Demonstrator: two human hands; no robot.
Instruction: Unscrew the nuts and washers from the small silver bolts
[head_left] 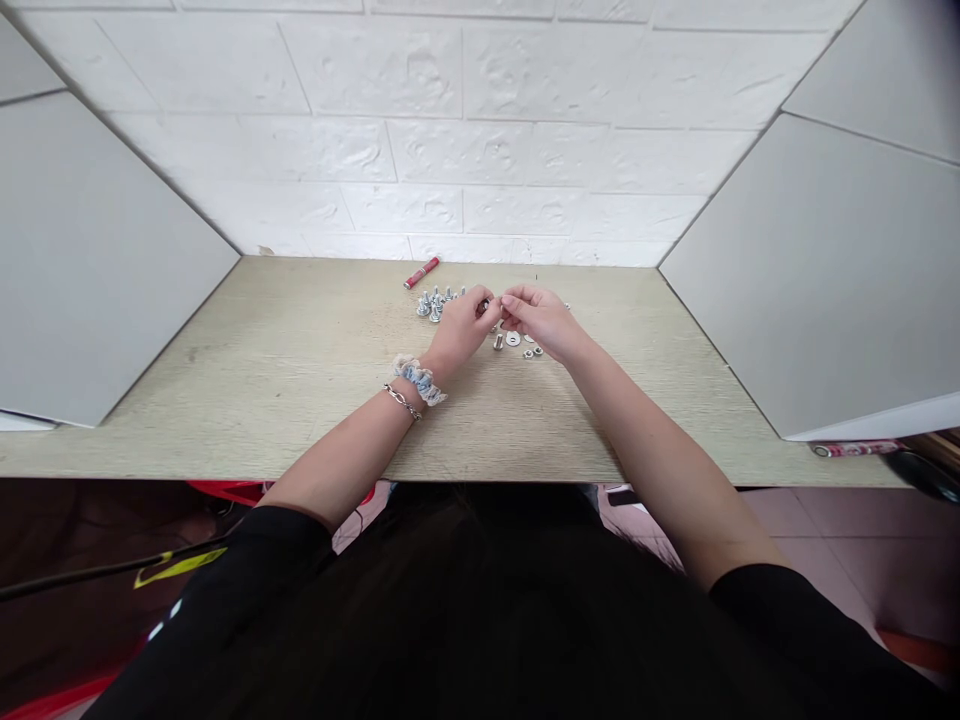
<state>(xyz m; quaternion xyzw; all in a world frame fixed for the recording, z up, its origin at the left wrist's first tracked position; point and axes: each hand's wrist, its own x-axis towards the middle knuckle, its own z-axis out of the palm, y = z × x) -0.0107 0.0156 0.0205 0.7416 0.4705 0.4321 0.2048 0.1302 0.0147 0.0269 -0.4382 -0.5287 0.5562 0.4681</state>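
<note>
My left hand and my right hand meet at the fingertips over the middle of the table. The fingers of both are pinched together. Whatever small piece they hold is too hidden to name. Left of my left hand stands a cluster of silver bolts, several of them upright on their heads. Below the fingertips lie a short bolt, a flat washer and a pair of nuts. More small metal parts are partly covered by my right hand.
A red tube-shaped marker lies near the white brick-pattern wall behind the wooden table. Grey panels rise at both sides. Another red cylinder sits by the right front edge, beside a dark rounded object.
</note>
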